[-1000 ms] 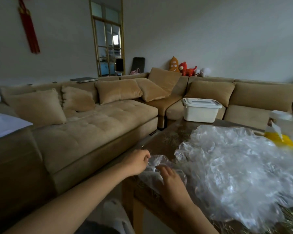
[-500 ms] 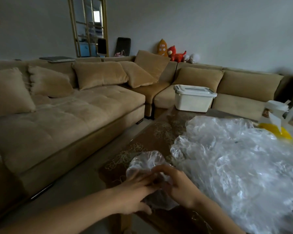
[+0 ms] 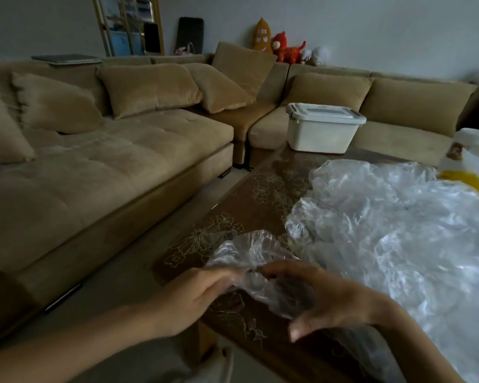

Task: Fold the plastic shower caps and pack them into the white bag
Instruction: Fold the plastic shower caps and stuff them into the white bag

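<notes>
Plastic, clear and crinkly, is what's being worked on: one shower cap (image 3: pixel 249 254) is held just above the near corner of the table (image 3: pixel 233 211), pinched at its edge by the left hand (image 3: pixel 197 294) and cupped in the curled fingers of the right hand (image 3: pixel 327 297), whose thumb is stuck out underneath. So both hands are closed on the same cap, nothing loose there. Compared with half a second ago, the hands have been pulled slightly apart, and the cap is now bunched between them rather than hidden under overlapping fingers. A second ago it was pressed down on the table by the right hand while the left was kept in a fist beside it. That reads like a fold being started, tbh, not finished: the cap is still puffy and no flat shape can be made out. The big pile of caps (image 3: pixel 398 230) is spread over the table to the right, just beside the held one, so most of the job looks undone. The white bag (image 3: pixel 474 158) is seen at the far right edge, well apart from the hands, and what's inside can't be told. The view has also been swung right since the earlier frame, so less of the sofa (image 3: pixel 108 175) is shown.
</notes>
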Available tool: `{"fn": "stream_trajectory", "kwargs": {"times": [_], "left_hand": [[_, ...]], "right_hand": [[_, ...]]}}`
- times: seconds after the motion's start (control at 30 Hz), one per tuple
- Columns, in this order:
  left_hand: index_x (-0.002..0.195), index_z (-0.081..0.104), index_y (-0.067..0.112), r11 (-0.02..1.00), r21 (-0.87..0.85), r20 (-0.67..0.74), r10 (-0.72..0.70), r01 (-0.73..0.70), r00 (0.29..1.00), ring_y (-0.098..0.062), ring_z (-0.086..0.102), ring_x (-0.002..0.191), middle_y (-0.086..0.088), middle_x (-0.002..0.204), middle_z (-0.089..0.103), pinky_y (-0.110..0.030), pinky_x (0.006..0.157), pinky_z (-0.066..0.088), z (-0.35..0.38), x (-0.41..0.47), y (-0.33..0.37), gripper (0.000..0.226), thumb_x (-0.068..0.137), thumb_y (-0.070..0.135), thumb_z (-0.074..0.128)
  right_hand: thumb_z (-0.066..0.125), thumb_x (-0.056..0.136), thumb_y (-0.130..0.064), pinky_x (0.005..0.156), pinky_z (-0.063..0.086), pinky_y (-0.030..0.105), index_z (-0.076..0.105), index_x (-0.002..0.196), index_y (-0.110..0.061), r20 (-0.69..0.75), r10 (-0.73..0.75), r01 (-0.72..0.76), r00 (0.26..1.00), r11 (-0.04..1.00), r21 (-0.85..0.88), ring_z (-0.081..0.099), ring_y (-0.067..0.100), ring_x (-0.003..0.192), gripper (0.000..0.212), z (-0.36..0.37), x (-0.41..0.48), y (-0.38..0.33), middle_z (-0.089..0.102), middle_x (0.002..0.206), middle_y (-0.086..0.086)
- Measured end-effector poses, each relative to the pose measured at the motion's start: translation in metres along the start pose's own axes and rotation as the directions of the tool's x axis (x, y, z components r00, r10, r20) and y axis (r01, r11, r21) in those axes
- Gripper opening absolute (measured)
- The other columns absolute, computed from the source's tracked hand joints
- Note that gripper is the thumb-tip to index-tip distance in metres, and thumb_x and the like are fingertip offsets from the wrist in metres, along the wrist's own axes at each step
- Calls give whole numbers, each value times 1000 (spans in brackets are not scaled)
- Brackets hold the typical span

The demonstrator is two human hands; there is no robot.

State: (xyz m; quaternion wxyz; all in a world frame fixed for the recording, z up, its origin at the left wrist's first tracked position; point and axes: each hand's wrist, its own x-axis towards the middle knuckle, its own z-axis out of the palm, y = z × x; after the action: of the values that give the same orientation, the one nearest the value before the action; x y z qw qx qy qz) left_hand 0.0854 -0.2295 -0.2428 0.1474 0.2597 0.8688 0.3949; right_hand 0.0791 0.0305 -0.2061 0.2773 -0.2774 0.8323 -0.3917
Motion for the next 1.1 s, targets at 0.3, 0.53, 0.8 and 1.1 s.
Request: {"fn": "stream_trajectory", "kwargs": {"times": [0.3, 0.53, 0.8, 1.1], "left_hand": [[139, 35, 37, 935, 339, 16, 100, -100, 995, 21, 11, 124, 32, 136, 22, 12, 89, 7, -12, 14, 27, 65, 82, 57, 9], [142, 31, 38, 897, 436, 127, 11, -65, 992, 21, 15, 123, 28, 143, 27, 7, 92, 7, -17, -16, 13, 78, 78, 70, 0], [84, 64, 16, 996, -12, -186, -86, 86, 979, -7, 53, 53, -2, 64, 53, -15, 54, 35, -11, 0, 18, 45, 89, 57, 46], [81, 54, 16, 888, -5, -610, -367, 460, 702, -13, 58, 67, 1, 76, 60, -29, 61, 49, 7, 25, 16, 32, 100, 34, 37]], "right_hand": [[52, 79, 1, 85, 52, 31, 60, 123, -26, -582, -225, -99, 781, 876, -472, 62, 14, 102, 52, 39, -9, 15, 66, 114, -4], [55, 91, -8, 92, 42, 9, 49, 121, -45, -518, -140, -44, 844, 944, -328, 51, -11, 108, 49, 64, -32, 8, 54, 117, -26], [51, 92, -38, 62, 48, 27, 62, 79, -15, -648, 107, -125, 754, 992, 18, 58, 11, 61, 29, 39, -10, -5, 65, 71, 6], [47, 95, -43, 54, 44, 29, 52, 73, -18, -833, 233, -508, 502, 859, -65, 52, 12, 54, 34, 41, 35, 6, 56, 63, -3]]}}
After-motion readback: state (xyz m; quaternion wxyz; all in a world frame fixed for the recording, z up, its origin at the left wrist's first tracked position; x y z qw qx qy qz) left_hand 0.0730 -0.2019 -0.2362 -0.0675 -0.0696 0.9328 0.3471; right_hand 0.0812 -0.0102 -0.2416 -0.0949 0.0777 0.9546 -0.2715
